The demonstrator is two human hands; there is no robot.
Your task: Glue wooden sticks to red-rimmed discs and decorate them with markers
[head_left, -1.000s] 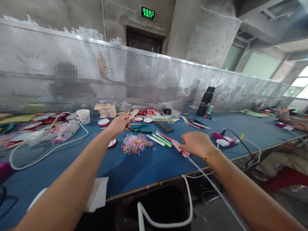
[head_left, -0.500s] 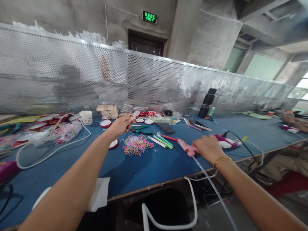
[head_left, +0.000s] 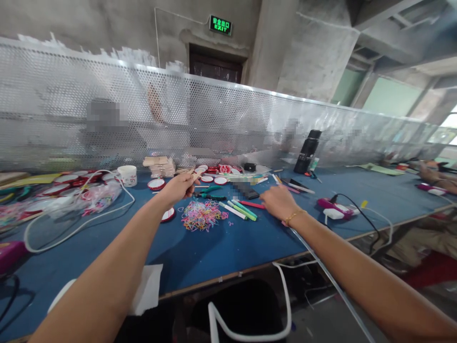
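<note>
My left hand [head_left: 179,187] is closed in a pinch on a small pale wooden stick [head_left: 196,176] above the far part of the blue table. Below it are green-handled pliers [head_left: 210,194] and a pile of colourful rubber bands [head_left: 203,216]. My right hand [head_left: 279,202] is low over the table, right of several felt-tip pens [head_left: 240,209]. The hand and wrist cover the place where the pink glue gun lay; a long translucent glue stick [head_left: 332,280] extends from under the wrist. The fingers of that hand are mostly hidden.
Red-rimmed round lids [head_left: 156,184], a paper cup [head_left: 127,175] and stacked wooden pieces [head_left: 161,167] stand along the back. A black bottle [head_left: 307,153] is by the perforated metal screen [head_left: 228,114]. A purple-and-white device [head_left: 334,209] with cables lies right. Another person's arm [head_left: 433,175] rests far right.
My right hand has moved left and slightly away from me, now covering the pink glue gun that was visible before. The glue stick's near end has swung right. My left hand stays nearly still.
</note>
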